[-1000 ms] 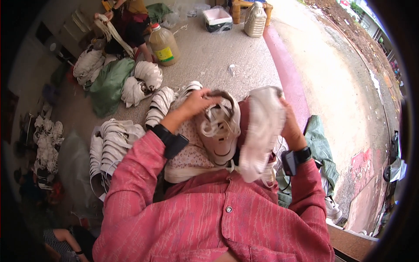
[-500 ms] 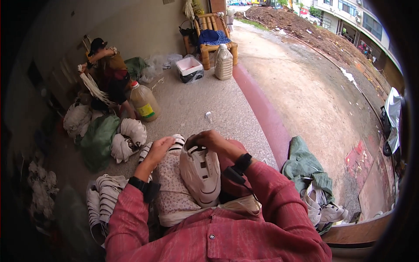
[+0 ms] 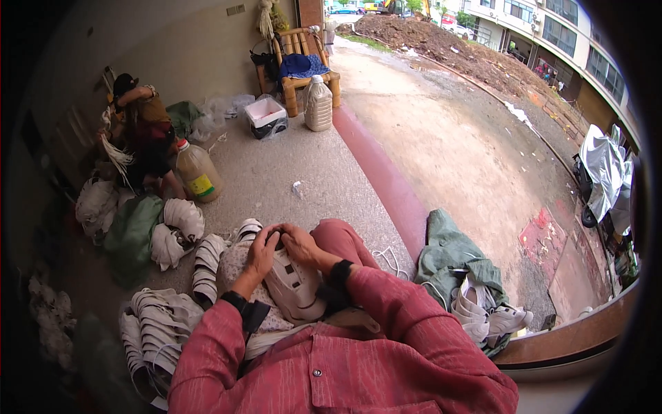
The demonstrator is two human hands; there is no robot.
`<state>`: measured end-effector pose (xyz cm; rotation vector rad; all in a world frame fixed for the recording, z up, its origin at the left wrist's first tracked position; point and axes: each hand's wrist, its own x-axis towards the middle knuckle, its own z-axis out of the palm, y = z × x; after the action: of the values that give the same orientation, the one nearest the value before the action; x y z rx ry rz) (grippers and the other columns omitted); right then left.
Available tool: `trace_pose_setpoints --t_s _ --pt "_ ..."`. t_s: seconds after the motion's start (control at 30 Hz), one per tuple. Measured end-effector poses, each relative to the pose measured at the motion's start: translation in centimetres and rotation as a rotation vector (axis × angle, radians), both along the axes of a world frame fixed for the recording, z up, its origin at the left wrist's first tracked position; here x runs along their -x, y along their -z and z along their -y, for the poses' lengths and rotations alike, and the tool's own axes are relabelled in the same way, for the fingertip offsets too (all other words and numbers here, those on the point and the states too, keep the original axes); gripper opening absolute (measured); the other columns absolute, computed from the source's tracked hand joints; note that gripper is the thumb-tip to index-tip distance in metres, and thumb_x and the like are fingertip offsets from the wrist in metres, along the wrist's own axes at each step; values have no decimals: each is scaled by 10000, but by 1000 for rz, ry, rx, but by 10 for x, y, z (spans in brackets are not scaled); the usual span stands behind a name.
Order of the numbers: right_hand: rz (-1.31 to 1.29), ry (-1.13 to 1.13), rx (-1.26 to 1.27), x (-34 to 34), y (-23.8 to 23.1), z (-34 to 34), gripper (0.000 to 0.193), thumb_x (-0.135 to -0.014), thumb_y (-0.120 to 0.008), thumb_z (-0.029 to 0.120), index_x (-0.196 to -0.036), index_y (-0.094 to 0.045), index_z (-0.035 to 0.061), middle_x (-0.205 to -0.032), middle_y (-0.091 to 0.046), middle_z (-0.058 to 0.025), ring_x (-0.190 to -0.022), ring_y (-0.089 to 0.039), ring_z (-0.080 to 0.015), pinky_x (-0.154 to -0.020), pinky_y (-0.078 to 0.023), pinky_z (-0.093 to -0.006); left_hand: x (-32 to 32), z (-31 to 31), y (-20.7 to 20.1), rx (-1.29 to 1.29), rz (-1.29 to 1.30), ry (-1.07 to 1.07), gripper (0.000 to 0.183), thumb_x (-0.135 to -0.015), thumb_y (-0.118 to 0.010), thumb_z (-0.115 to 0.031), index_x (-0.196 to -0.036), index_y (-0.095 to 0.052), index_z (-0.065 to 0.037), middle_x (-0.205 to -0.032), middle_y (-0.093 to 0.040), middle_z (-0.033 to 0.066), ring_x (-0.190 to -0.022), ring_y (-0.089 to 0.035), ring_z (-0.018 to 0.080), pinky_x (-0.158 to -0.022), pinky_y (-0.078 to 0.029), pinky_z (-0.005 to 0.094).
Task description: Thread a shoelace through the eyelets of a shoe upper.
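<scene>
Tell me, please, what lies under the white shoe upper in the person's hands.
A pale, flower-patterned cloth on the person's lap shows along the left edge of the white shoe upper. The upper covers whatever lies directly beneath it; the left hand hides more cloth.

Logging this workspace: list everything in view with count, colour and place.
Shoe: one, white, centre
Patterned cloth: one, pale, beside the shoe
Stacked uppers: several, white, lower left
Loose shoes: at least two, white, lower right
Sacks: at least two, green, left and right
Jugs: two, brownish and whitish, on the floor
Chair: one, tan, top centre
Box: one, white, near the chair
Co-worker: one, brown top, upper left
Dirt mound: one, brown, top right
Building: one, pale, top right
Cover: one, silver, far right
Sleeves: two, red, lower centre
Wristbands: two, black, at the cuffs
Left fingers, right fingers: one set each, bare, at the shoe's opening
</scene>
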<state>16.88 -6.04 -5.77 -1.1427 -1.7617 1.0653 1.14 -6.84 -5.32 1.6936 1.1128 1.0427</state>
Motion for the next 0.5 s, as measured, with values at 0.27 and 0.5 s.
trace_pose_setpoints --t_s 0.27,0.5 --pt "-140 60 -187 -6 29 25 401 -892 -383 149 -1235 -515 -10 -1169 -572 -235 -1151 -518 -376 -998 -388 -406 -11 32 -4 -225 -206 -94 419 -961 -525 -271 -1276 -506 4 -1215 -554 195 -1136 -539 314 -970 -421 367" --pt "-367 -50 36 -11 26 10 391 -919 -369 121 -1231 -528 -54 -1164 -619 -210 -1092 -584 -270 -956 -432 -335 -12 30 -9 -267 -118 -192 356 -929 -561 -263 -1174 -534 -6 -1190 -499 190 -1152 -477 317 -1010 -363 387"
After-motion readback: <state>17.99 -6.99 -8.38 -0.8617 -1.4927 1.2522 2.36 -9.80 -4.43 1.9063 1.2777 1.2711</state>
